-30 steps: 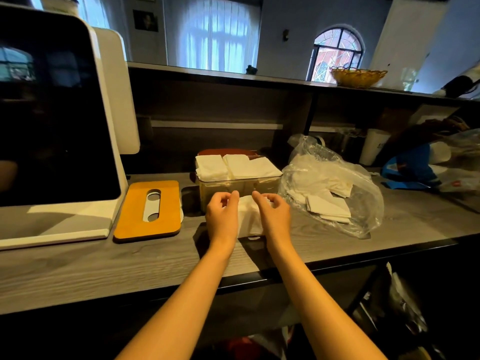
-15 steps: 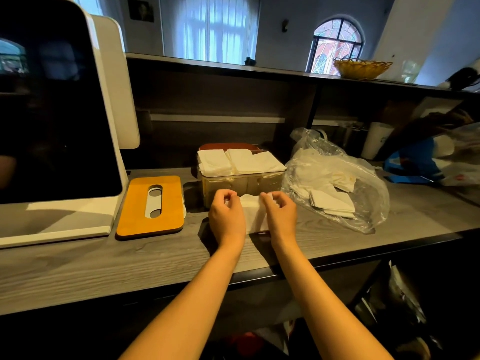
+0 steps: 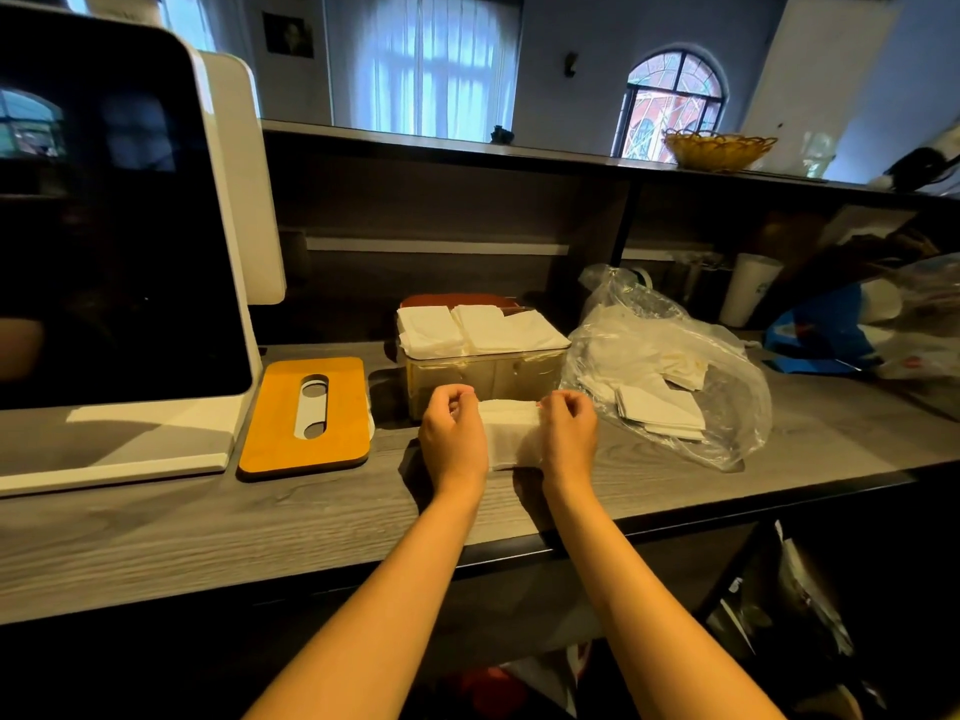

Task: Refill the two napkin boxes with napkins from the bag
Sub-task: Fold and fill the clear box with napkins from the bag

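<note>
My left hand (image 3: 453,438) and my right hand (image 3: 567,431) each grip one end of a white napkin stack (image 3: 511,434) resting on the counter. Right behind the stack stands a clear napkin box (image 3: 483,374), lidless, with white napkins (image 3: 478,328) piled to its rim. A second box with a reddish top (image 3: 457,300) shows partly behind it. The orange wooden lid (image 3: 307,415) with a slot lies flat to the left. A clear plastic bag (image 3: 670,376) with more napkins lies to the right.
A large white-framed screen terminal (image 3: 119,262) fills the left side. The grey wooden counter (image 3: 260,522) has a dark front edge. A blue bag (image 3: 831,330), a white cup (image 3: 750,288) and another plastic bag sit at far right. A yellow basket (image 3: 719,148) stands on the upper shelf.
My fingers have curled tighter around the two ends of the napkin stack. The stack stays in front of the clear box.
</note>
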`<action>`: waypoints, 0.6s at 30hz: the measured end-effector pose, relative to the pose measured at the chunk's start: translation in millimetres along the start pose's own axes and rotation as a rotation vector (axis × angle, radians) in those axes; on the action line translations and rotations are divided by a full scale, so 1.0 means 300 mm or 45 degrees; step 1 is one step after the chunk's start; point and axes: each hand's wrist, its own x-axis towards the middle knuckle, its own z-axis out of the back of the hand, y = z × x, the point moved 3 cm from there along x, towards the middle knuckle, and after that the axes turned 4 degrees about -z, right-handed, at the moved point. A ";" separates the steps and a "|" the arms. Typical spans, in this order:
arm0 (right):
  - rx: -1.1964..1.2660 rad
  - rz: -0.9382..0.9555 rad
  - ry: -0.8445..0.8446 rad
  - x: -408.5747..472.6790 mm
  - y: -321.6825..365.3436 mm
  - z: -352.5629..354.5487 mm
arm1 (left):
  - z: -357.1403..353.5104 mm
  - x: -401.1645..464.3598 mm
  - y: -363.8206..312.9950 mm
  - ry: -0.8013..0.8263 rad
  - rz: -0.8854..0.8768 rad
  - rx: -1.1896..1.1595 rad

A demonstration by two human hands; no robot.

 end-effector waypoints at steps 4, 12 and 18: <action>-0.174 0.104 0.176 -0.015 0.004 -0.026 | -0.006 -0.005 -0.007 -0.001 -0.049 0.087; -0.237 0.087 0.246 -0.010 -0.005 -0.041 | -0.009 -0.006 -0.005 0.054 -0.058 0.099; -0.166 0.080 0.100 -0.002 -0.008 -0.015 | -0.003 -0.003 0.003 0.026 -0.054 0.079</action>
